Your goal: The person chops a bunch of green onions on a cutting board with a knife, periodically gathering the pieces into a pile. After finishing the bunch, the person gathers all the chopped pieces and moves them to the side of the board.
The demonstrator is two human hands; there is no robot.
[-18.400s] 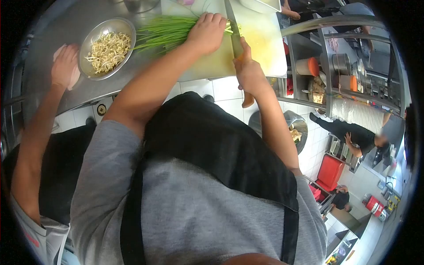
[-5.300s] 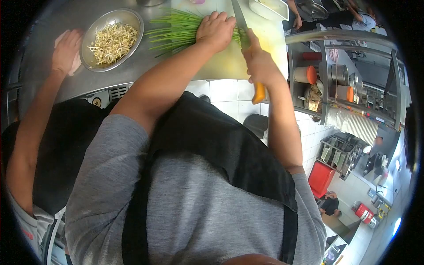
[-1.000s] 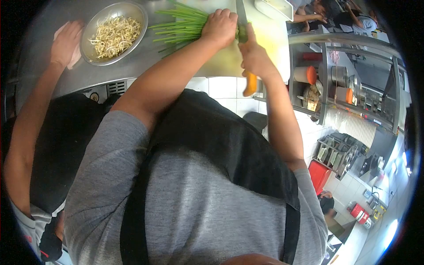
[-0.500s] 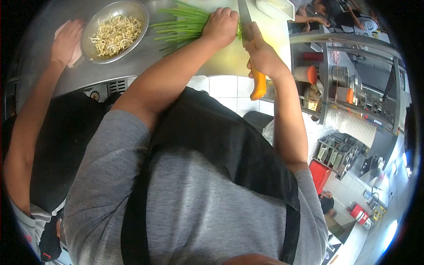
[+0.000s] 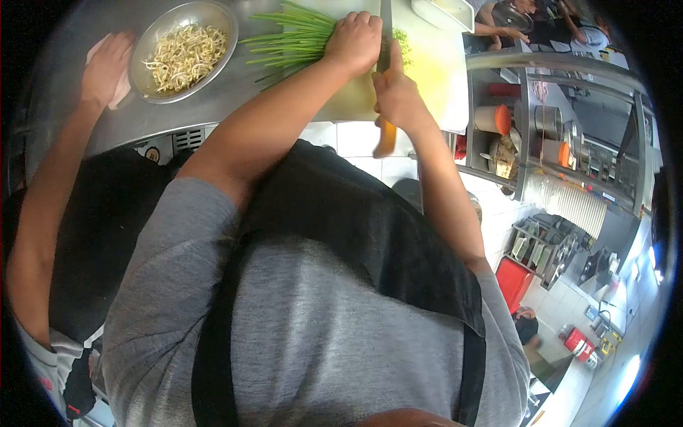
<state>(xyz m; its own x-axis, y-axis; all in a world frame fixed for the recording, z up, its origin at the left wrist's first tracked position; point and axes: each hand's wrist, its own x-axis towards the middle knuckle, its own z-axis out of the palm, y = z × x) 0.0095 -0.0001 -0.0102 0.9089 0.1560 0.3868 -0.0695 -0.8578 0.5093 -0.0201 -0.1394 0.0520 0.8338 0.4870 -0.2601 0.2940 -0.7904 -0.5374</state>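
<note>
A: Which colours are recorded on the grey worktop (image 5: 142, 117)?
B: Green stalks (image 5: 292, 35) are laid on a pale yellowish board (image 5: 430, 71); cream sprouts (image 5: 186, 53) are held in a silver bowl (image 5: 153, 89); an orange handle is fitted to the knife (image 5: 385, 139)
A: And the clothing?
B: A plain grey shirt (image 5: 320, 334) is overlaid by a black apron (image 5: 341, 213)

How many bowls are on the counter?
1: the steel bowl of bean sprouts, between a co-worker's hand and the green stalks. Others may lie beyond the top edge.

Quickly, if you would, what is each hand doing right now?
Left hand: closed, pressing down the bunch of long green chives.
Right hand: closed on the orange-handled knife.
</note>
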